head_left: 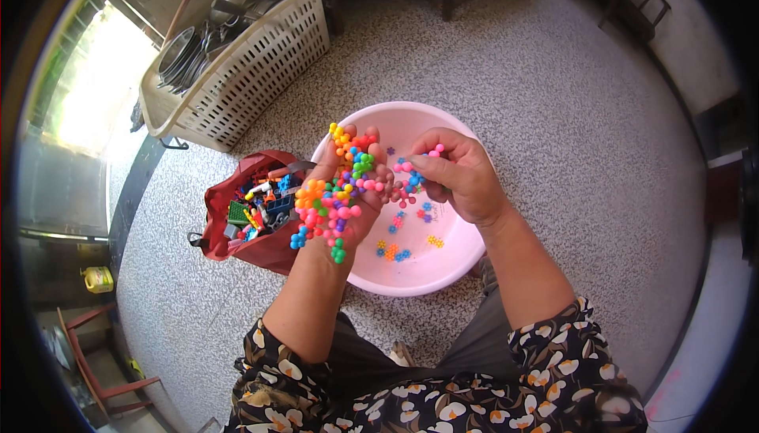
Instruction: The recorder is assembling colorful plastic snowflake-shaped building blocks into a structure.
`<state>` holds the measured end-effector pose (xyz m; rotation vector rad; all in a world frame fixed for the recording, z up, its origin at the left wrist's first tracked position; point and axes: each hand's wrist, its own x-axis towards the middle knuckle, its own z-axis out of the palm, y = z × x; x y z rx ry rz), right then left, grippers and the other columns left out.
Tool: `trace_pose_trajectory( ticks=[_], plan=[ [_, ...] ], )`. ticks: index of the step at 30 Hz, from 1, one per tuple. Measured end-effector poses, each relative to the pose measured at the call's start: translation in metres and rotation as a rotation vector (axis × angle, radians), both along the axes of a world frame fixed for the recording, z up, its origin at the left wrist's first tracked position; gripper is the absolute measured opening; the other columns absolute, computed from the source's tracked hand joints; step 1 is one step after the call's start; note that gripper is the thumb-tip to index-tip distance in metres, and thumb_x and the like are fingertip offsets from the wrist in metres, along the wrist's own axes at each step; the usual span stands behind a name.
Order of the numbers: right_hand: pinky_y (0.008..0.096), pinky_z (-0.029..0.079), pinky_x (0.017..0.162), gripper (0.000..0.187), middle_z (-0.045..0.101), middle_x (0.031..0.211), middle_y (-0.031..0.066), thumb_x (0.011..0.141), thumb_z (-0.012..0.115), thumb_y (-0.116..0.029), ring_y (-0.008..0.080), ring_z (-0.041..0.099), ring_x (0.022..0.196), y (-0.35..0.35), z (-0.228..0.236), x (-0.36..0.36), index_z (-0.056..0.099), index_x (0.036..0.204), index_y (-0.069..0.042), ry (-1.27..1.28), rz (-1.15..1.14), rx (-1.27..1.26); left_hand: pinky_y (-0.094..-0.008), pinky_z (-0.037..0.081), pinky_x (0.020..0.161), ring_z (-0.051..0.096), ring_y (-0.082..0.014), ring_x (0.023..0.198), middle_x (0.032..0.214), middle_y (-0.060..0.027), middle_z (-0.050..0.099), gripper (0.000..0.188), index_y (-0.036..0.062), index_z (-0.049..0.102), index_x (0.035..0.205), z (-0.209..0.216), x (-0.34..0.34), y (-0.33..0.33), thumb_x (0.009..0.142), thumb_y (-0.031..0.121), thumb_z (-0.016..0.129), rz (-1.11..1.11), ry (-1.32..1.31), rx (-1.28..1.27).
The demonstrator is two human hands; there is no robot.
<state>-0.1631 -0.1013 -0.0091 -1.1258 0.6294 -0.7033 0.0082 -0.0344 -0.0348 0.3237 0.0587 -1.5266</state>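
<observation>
My left hand (368,226) is turned palm up and cradles a heap of small knobbly plastic linking pieces (341,210) in orange, pink, green, yellow and blue. Between the thumb and fingers of my right hand (462,174) is a pink-and-blue cluster of linking pieces (412,174), close beside the heap. Both hands are above a round pink basin (368,281). Several more small flower-shaped pieces lie loose on its bottom, among them a yellow one (436,241) and an orange one (390,252). My left hand and forearm hide part of the basin.
Left of the basin stands an open dark red bag (273,251) full of mixed toy parts. Behind it is a cream slatted basket (265,46) holding metal pans. A wooden chair (99,370) and a yellow container (98,280) are at the far left, on a speckled floor (585,133).
</observation>
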Motion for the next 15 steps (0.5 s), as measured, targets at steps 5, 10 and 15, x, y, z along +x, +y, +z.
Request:
trace_pose_trajectory(
  ticks=[5, 10, 15],
  plan=[
    [0.0175, 0.033, 0.043, 0.003, 0.053, 0.061, -0.002, 0.081, 0.061, -0.01, 0.0034, 0.045, 0.049, -0.009, 0.005, -0.013, 0.061, 0.082, -0.007, -0.012, 0.057, 0.025, -0.0441, 0.049, 0.078, 0.054, -0.0256, 0.095, 0.116, -0.0081, 0.049, 0.034, 0.0086, 0.054, 0.11, 0.002, 0.01, 0.003, 0.094, 0.036, 0.041, -0.248, 0.207, -0.28],
    [0.0163, 0.034, 0.045, 0.006, 0.056, 0.067, -0.0015, 0.079, 0.06, -0.008, 0.0021, 0.047, 0.053, -0.013, 0.002, -0.018, 0.061, 0.084, -0.005, -0.118, 0.083, 0.065, -0.0372, 0.053, 0.06, 0.058, -0.0256, 0.087, 0.107, -0.0104, 0.052, 0.031, 0.0073, 0.051, 0.106, 0.015, 0.0, 0.009, 0.092, 0.035, 0.046, -0.209, -0.161, -0.238],
    [0.0174, 0.045, 0.061, 0.015, 0.061, 0.082, 0.0014, 0.079, 0.06, -0.006, 0.0029, 0.055, 0.07, -0.006, 0.013, -0.009, 0.061, 0.094, 0.0, -0.02, 0.071, -0.11, -0.0368, 0.054, 0.06, 0.062, -0.0261, 0.083, 0.1, -0.0104, 0.057, 0.038, 0.0073, 0.051, 0.11, 0.016, -0.007, 0.007, 0.089, 0.039, 0.051, -0.301, -0.207, -0.045]
  ],
)
